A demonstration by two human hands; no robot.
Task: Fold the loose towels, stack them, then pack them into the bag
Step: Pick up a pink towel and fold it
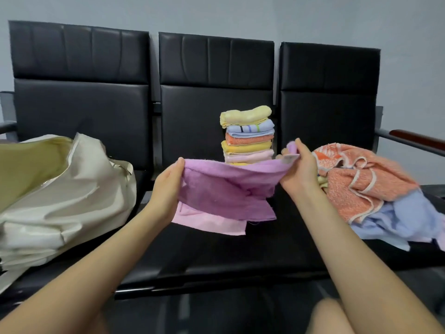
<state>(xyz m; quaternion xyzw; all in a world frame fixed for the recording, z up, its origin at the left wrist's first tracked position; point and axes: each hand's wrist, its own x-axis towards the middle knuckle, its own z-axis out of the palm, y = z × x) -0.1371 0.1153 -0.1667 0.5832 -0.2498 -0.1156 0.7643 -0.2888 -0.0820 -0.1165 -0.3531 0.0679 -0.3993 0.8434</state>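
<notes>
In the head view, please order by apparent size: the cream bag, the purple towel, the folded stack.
1. cream bag, though it lies nearer the camera and is cut off at the left edge.
2. purple towel, held spread by both hands.
3. folded stack, partly hidden behind the towel.

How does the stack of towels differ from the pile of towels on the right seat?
The stack of towels is folded and squared, rising upright on the middle seat; the pile of towels lies crumpled and spread low. The pile shows mainly orange and light blue, the stack yellows, blue, orange, pink. Neither is touched by a hand.
</notes>
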